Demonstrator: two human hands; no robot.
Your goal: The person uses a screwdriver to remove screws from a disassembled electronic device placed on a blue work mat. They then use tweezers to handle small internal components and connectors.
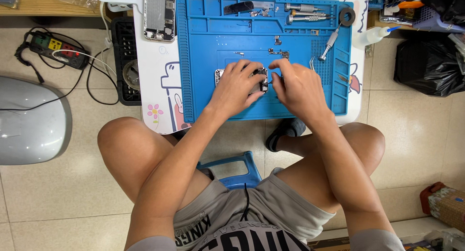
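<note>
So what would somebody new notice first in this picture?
Probably the bright blue mat covering the small white table, with both hands working on an opened phone at its middle: left hand resting on it, right hand pinching at its edge. Screwdrivers lie along the mat's far edge.

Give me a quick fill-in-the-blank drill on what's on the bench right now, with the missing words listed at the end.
1. Both hands work on an opened phone lying on a ____ work mat.
2. The left hand rests on the phone, while the right hand touches its ____ edge.
3. A second opened phone lies off the mat, to its ____.
4. The white squeeze bottle has a ____ nozzle.

Missing words: blue; right; left; blue
</note>
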